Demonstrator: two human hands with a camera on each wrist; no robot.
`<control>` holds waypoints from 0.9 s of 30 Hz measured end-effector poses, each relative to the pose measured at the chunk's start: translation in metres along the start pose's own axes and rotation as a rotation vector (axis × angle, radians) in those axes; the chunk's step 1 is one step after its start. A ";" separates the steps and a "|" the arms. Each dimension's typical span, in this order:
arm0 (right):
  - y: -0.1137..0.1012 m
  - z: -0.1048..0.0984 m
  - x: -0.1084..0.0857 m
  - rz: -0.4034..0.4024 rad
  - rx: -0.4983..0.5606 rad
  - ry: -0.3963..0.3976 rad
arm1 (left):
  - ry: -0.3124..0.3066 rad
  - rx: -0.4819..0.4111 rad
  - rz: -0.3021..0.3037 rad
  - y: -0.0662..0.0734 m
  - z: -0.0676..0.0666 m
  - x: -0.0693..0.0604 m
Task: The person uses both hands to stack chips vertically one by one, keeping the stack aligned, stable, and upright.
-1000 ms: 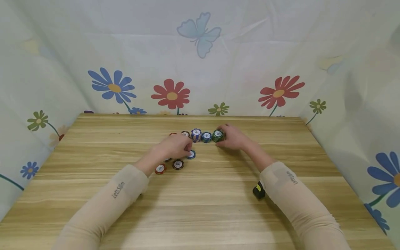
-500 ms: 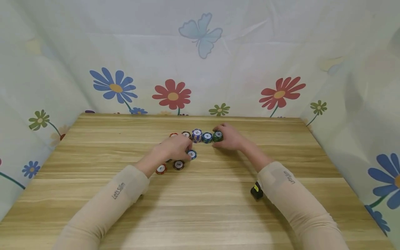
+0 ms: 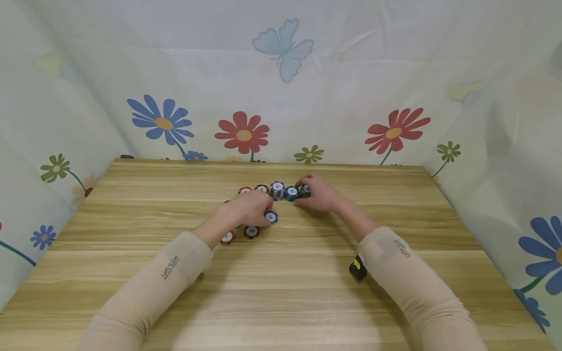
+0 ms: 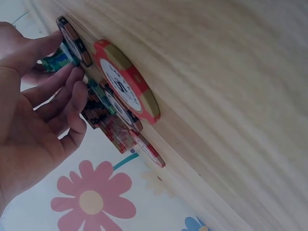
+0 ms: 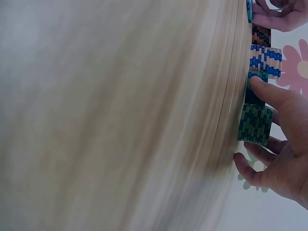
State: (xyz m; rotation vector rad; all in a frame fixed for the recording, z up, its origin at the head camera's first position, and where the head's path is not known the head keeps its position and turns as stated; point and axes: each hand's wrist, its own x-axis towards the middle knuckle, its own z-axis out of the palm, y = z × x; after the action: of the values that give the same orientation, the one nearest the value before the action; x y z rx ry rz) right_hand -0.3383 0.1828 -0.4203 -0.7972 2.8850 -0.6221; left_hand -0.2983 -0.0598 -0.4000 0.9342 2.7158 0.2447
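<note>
Now the right hand [image 3: 319, 193] reaches farther left, bringing the green stack [image 5: 255, 125] and teal stack [image 3: 291, 194] within its span, grip indeterminate, while the left hand [image 3: 249, 207] pinches the blue chip [image 3: 272, 217] to their near left.

Chip stacks [image 3: 277, 191] on table [image 3: 281, 297], behind loose chips [image 3: 251, 232].
</note>
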 end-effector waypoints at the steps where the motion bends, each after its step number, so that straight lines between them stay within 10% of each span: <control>1: 0.000 0.000 0.001 0.004 -0.001 -0.003 | -0.002 0.002 -0.003 0.001 0.000 0.000; 27: 0.003 0.002 0.007 -0.009 -0.031 -0.033 | 0.141 0.039 0.022 0.006 -0.004 0.003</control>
State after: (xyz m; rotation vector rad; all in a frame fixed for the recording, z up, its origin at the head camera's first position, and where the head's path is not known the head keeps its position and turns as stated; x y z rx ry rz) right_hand -0.3449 0.1808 -0.4230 -0.8168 2.8693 -0.5608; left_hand -0.2981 -0.0537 -0.3956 0.9941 2.8494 0.2731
